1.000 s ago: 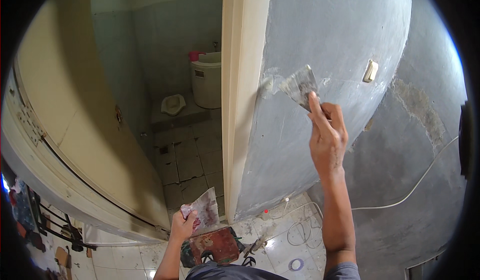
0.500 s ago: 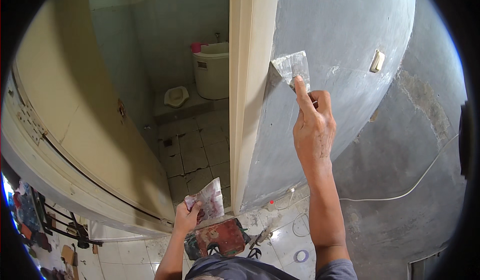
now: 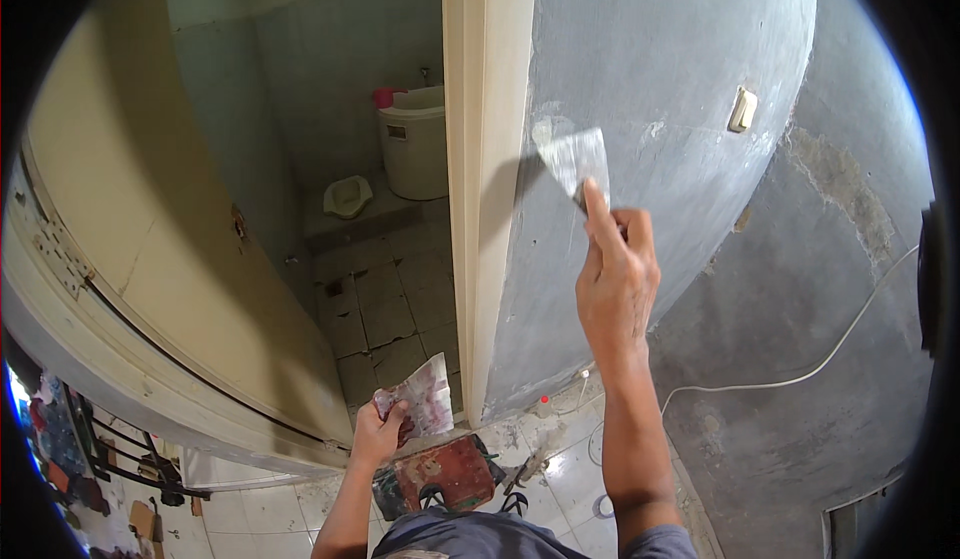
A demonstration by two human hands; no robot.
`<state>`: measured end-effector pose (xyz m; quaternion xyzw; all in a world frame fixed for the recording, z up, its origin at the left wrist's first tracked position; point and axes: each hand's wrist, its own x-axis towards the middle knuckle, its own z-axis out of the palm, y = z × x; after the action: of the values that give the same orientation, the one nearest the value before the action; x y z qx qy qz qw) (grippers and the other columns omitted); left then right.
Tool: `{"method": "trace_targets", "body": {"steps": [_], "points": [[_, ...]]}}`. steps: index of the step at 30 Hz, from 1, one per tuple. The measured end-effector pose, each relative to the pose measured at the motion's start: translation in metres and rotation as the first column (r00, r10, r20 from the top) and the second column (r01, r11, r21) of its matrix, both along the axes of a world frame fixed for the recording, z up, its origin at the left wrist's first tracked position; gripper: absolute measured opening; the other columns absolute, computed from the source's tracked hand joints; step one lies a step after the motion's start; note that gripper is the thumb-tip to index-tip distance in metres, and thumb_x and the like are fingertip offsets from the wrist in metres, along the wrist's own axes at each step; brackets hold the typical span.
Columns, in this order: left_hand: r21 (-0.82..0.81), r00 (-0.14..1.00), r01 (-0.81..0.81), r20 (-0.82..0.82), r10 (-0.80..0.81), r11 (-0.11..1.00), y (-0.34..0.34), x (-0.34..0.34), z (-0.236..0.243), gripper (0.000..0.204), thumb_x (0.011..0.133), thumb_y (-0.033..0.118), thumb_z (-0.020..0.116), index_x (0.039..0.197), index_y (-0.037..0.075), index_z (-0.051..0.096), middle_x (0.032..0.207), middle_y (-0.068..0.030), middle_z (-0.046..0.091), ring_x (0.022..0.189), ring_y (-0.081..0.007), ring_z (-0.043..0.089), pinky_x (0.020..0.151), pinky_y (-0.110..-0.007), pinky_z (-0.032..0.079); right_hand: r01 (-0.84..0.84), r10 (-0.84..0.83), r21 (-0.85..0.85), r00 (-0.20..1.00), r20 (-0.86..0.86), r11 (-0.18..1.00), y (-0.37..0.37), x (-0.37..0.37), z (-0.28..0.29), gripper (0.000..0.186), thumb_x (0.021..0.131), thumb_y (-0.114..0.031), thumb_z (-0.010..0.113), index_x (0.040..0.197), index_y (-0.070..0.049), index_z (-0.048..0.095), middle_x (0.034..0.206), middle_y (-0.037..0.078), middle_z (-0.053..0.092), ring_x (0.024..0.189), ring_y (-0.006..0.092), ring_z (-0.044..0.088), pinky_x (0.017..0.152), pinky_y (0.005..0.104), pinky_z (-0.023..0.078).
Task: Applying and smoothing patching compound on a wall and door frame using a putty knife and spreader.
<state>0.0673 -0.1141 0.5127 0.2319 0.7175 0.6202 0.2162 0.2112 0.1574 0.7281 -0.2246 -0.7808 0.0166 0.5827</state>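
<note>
My right hand (image 3: 618,274) grips a putty knife (image 3: 577,166), its index finger stretched along the blade. The wide, white-smeared blade is at the grey wall (image 3: 640,49), close to the cream door frame (image 3: 487,189). Just above the blade, a pale smear (image 3: 552,124) marks the wall. Lower down, in front of the doorway, my left hand (image 3: 378,431) holds a flat, stiff-looking piece (image 3: 428,401) smeared white and dark red, pinched at its near edge under the thumb. What that piece is made of I cannot tell.
A cream door (image 3: 130,139) stands open at the left. Beyond the frame are a squat toilet (image 3: 347,197) and a water tub (image 3: 415,149). A light switch (image 3: 742,110) sits on the wall. Below me is a worn red stool-like surface (image 3: 450,474); a white cable (image 3: 790,381) crosses the right wall.
My right hand has drawn the putty knife down the wall, and a pale smear now shows above it. My left hand keeps its hold on the smeared piece. The view has shifted slightly.
</note>
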Motion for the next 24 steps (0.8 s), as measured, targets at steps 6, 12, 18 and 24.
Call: {"method": "trace_targets", "body": {"steps": [6,12,18,24], "points": [[0.014,0.997,0.013,-0.071,-0.012,1.0,0.0,0.004,0.009,0.029,0.092,0.027,0.065,0.09,-0.002,0.062,0.071,0.0011,0.058,0.067,-0.0061,0.053,0.06,-0.027,0.047,0.058,-0.058,0.04,0.998,0.011,0.998,0.007,-0.019,0.013,0.047,0.084,0.007,0.059,0.125,-0.016,0.063,0.088,0.008,0.054,0.069,0.0204,0.06,0.059,0.0352,0.05],[-0.019,0.968,-0.006,-0.25,0.001,1.0,-0.008,0.001,0.001,0.03,0.092,0.026,0.064,0.087,-0.003,0.061,0.073,0.0013,0.059,0.069,-0.0071,0.05,0.062,-0.029,0.046,0.074,-0.071,-0.037,0.994,0.087,0.997,-0.004,-0.01,-0.03,0.047,0.083,0.007,0.059,0.124,-0.016,0.064,0.086,0.008,0.054,0.068,0.021,0.06,0.059,0.035,0.051],[-0.02,1.0,0.013,0.017,-0.013,1.0,-0.007,0.001,0.01,0.028,0.093,0.026,0.064,0.089,-0.002,0.061,0.073,0.001,0.059,0.067,-0.0068,0.054,0.059,-0.027,0.048,0.05,-0.049,-0.072,0.999,0.023,0.996,-0.007,-0.002,-0.009,0.044,0.084,0.005,0.058,0.122,-0.016,0.065,0.088,0.009,0.055,0.066,0.0235,0.061,0.058,0.0364,0.051],[0.02,0.999,0.042,0.029,-0.042,0.999,-0.007,-0.004,0.008,0.029,0.093,0.028,0.063,0.089,-0.001,0.06,0.074,0.0014,0.059,0.068,-0.0066,0.055,0.06,-0.026,0.048,0.106,-0.106,0.012,0.994,0.006,0.994,-0.003,-0.023,0.037,0.045,0.086,0.006,0.058,0.125,-0.016,0.064,0.086,0.009,0.058,0.07,0.0204,0.062,0.063,0.0346,0.051]]}}
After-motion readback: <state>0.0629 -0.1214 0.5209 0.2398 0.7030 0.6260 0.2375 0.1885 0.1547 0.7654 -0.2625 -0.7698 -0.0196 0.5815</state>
